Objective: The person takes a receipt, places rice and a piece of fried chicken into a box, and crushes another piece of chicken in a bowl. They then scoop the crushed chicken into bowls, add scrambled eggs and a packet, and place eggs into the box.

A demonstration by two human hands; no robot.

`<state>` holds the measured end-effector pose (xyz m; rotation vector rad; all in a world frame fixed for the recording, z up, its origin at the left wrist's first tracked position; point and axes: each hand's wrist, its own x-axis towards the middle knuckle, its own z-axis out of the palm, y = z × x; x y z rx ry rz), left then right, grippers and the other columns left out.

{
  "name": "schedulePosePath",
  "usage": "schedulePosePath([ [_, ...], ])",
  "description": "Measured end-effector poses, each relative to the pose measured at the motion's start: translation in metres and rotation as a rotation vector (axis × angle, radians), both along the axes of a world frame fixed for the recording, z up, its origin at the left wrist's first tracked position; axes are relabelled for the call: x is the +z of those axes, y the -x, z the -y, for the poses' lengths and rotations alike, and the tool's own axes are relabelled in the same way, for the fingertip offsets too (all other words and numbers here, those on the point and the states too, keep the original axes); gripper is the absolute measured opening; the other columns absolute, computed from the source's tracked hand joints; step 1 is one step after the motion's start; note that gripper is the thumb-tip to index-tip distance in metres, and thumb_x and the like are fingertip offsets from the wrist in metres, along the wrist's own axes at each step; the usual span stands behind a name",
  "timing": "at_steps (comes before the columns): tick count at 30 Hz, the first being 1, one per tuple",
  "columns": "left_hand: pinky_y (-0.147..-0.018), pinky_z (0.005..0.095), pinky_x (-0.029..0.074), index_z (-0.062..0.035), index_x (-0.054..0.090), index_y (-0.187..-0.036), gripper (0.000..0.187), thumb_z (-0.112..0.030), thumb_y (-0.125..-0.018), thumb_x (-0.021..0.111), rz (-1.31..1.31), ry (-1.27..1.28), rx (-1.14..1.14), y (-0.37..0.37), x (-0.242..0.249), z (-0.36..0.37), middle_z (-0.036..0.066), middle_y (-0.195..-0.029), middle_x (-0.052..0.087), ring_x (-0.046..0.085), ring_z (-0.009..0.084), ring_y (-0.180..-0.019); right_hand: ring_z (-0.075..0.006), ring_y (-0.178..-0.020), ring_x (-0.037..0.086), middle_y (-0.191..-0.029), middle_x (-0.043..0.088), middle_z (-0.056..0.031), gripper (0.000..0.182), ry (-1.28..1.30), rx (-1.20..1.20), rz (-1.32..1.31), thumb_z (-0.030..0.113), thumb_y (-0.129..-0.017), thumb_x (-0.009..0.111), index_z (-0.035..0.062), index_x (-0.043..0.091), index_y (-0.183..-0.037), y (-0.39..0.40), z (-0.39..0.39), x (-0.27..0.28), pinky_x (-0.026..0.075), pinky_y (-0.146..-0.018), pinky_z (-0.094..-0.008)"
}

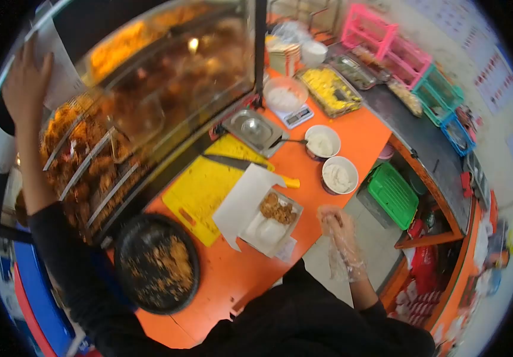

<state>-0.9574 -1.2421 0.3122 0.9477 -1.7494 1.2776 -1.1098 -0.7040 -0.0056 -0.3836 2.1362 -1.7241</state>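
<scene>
My left hand (27,86) is raised at the upper left with its fingers spread, against a white panel or sheet (63,71) beside the glass display case. My right hand (341,235) wears a clear plastic glove and hangs past the orange table's edge. Its fingers are curled together; whether something is in them I cannot make out. Between the hands stands an open white box (271,244) holding a mound of rice (265,229) and a piece of fried chicken (277,208). Behind my right hand's side are two tubs, a white-filled tub (340,177) and another tub (323,143) with a spoon.
Fried chicken (78,160) fills the display case. A black tray (128,291) with crumbs, a yellow cutting board (188,193) and a knife (224,161) lie on the orange table (209,276). A steel pan (253,130), a scale (297,117) and a green crate (393,193) are farther right.
</scene>
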Motion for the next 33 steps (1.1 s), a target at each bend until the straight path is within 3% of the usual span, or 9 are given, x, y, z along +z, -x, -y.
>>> schedulePosePath([
  [5,-0.097,0.0381,0.036,-0.0143,0.037,-0.133,0.06,-0.05,-0.086,0.041,0.261,-0.148,0.047,-0.038,0.013,0.055,0.013,-0.125,0.05,0.046,0.028,-0.118,-0.0075,-0.067,0.055,-0.08,0.062,-0.0039,0.018,-0.074,0.218,0.004,0.011,-0.086,0.054,-0.0006,0.061,-0.098,0.063,0.02,-0.015,0.044,-0.055,-0.0216],
  [11,-0.095,0.053,0.03,0.0046,0.044,-0.121,0.057,-0.03,-0.076,0.037,-0.022,-0.287,0.158,0.018,0.003,-0.085,0.021,-0.115,0.05,0.05,0.0313,-0.106,-0.008,-0.066,0.055,-0.081,0.063,-0.0043,0.018,-0.09,0.335,0.011,0.011,-0.086,0.056,-0.0006,0.063,-0.096,0.081,0.02,-0.013,0.044,-0.056,-0.0217],
  [12,-0.088,0.0526,0.038,-0.0073,0.048,-0.124,0.048,-0.038,-0.087,0.046,-0.059,-0.319,0.283,0.011,0.005,-0.079,0.013,-0.124,0.048,0.04,0.0311,-0.117,-0.0086,-0.066,0.056,-0.08,0.063,-0.0048,0.017,-0.089,0.329,0.022,0.011,-0.085,0.056,-0.0005,0.063,-0.096,0.081,0.019,-0.012,0.045,-0.057,-0.0221],
  [19,-0.09,0.0299,0.042,-0.0065,0.034,-0.135,0.055,-0.038,-0.09,0.042,0.758,0.581,0.846,-0.044,0.027,0.051,0.013,-0.12,0.053,0.053,0.0251,-0.108,-0.0088,-0.07,0.055,-0.084,0.061,-0.0045,0.018,-0.156,0.391,-0.058,0.006,-0.084,0.051,-0.0015,0.061,-0.098,0.067,0.01,-0.037,0.046,-0.06,-0.022],
  [20,-0.088,0.0298,0.044,-0.007,0.035,-0.133,0.049,-0.025,-0.088,0.046,0.393,0.246,0.423,-0.051,0.017,0.088,0.012,-0.119,0.053,0.052,0.0244,-0.108,-0.0085,-0.068,0.054,-0.083,0.061,-0.0044,0.019,-0.151,0.409,-0.082,0.006,-0.084,0.051,-0.0016,0.061,-0.098,0.062,0.013,-0.034,0.045,-0.058,-0.0221],
  [23,-0.098,0.0416,0.038,-0.0131,0.036,-0.134,0.044,-0.026,-0.092,0.039,0.273,0.054,0.736,-0.021,0.003,-0.003,0.01,-0.135,0.041,0.042,0.0296,-0.121,-0.008,-0.065,0.054,-0.082,0.061,-0.0048,0.019,-0.169,0.48,-0.175,0.006,-0.083,0.052,-0.0018,0.061,-0.098,0.055,0.028,-0.021,0.045,-0.056,-0.0225],
  [27,-0.094,0.0458,0.038,-0.0143,0.037,-0.133,0.043,-0.031,-0.093,0.036,0.47,0.245,0.819,-0.047,-0.002,-0.005,0.009,-0.132,0.044,0.044,0.0286,-0.119,-0.0105,-0.072,0.056,-0.087,0.062,-0.0071,0.019,0.012,0.477,-0.116,0.005,-0.083,0.052,-0.0034,0.061,-0.098,0.04,0.062,0.001,0.046,-0.063,-0.0242],
  [30,-0.093,0.0515,0.034,-0.0198,0.035,-0.135,0.045,-0.032,-0.091,0.038,-0.009,0.114,-0.213,-0.039,0.0,0.003,0.006,-0.136,0.039,0.041,0.0252,-0.123,-0.0149,-0.075,0.059,-0.086,0.063,-0.0109,0.02,0.03,0.529,-0.338,0.006,-0.083,0.052,-0.0027,0.06,-0.099,0.038,0.086,0.028,0.047,-0.068,-0.0277],
  [33,-0.094,0.0536,0.032,-0.0204,0.033,-0.136,0.047,-0.036,-0.091,0.035,0.149,0.264,-0.164,-0.058,0.001,0.023,0.006,-0.136,0.039,0.041,0.0234,-0.123,-0.0198,-0.076,0.061,-0.086,0.064,-0.0141,0.02,-0.202,0.552,-0.679,0.008,-0.082,0.053,-0.0009,0.06,-0.099,0.053,0.114,0.055,0.048,-0.07,-0.0303],
])
